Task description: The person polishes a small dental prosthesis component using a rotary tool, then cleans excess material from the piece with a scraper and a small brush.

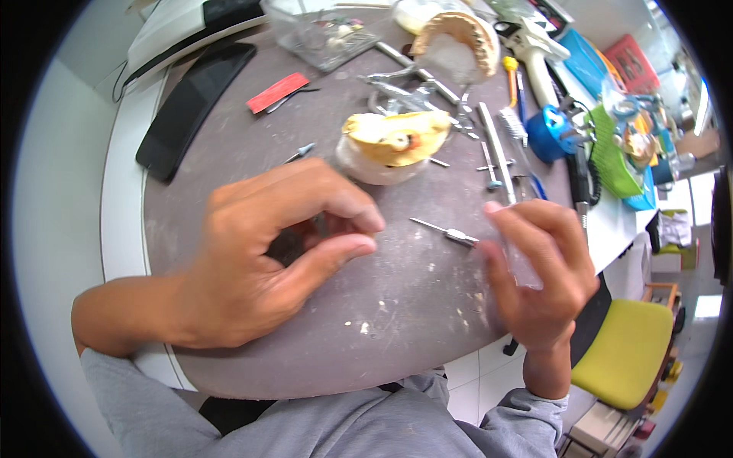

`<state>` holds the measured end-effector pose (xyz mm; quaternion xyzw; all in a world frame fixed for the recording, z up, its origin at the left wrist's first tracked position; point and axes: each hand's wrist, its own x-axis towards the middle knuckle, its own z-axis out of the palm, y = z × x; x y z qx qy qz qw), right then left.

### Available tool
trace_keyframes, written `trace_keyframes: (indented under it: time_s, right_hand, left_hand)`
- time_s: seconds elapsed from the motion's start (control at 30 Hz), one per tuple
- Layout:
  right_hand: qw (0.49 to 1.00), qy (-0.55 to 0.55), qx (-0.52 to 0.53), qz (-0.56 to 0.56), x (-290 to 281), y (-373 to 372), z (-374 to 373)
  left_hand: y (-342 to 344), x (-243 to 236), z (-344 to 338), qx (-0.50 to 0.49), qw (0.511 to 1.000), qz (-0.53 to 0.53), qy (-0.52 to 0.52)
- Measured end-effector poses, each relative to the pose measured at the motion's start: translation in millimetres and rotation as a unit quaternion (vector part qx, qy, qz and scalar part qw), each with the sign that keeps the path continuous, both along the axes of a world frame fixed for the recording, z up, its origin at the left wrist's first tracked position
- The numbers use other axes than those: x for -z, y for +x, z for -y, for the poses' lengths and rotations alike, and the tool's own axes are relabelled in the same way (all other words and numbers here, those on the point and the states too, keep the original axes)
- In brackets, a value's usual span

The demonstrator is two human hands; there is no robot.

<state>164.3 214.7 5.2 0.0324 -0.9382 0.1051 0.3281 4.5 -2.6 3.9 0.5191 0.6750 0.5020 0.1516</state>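
My left hand [267,252] hovers over the left of the brown work surface, its fingers curled and its thumb tip close to the index finger. What it holds, if anything, is hidden. My right hand [546,267], slightly blurred, is at the right, thumb and index finger apart. Beside its thumb lies a slim metal hand tool [456,235] with a needle-like tip pointing left; its far end is hidden by the thumb. Beyond my hands stands a dental model [397,139], with a yellow upper part on a white base.
A black phone [197,111] lies at the far left, near a red strip [278,93]. A larger dental cast [458,44] and a clear box [319,37] stand at the back. Brushes and slim tools lie right, beside a blue cylindrical piece [551,133] and green tray [613,153].
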Motion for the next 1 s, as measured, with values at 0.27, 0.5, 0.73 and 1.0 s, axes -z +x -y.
trace_keyframes:
  time_s: [0.27, 0.5, 0.73, 1.0]
  right_hand:
    - [0.905, -0.022, 0.395, 0.155, -27.8, 38.4, -94.0]
    - [0.92, -0.122, 0.326, 0.179, 1.9, 43.0, -130.0]
    - [0.855, -0.43, 0.288, -0.028, 12.5, 65.0, -126.6]
    - [0.808, -0.578, -0.072, -0.086, 17.0, 25.2, -34.7]
  left_hand:
    - [25.9, -10.4, 3.8, 0.032, 0.907, 0.419, -0.034]
    - [18.5, -5.3, 1.6, 0.086, 0.875, 0.476, -0.035]
    - [15.3, -0.6, -0.1, 0.087, 0.864, 0.494, -0.036]
    - [10.0, -0.5, -4.5, 0.091, 0.857, 0.505, -0.037]
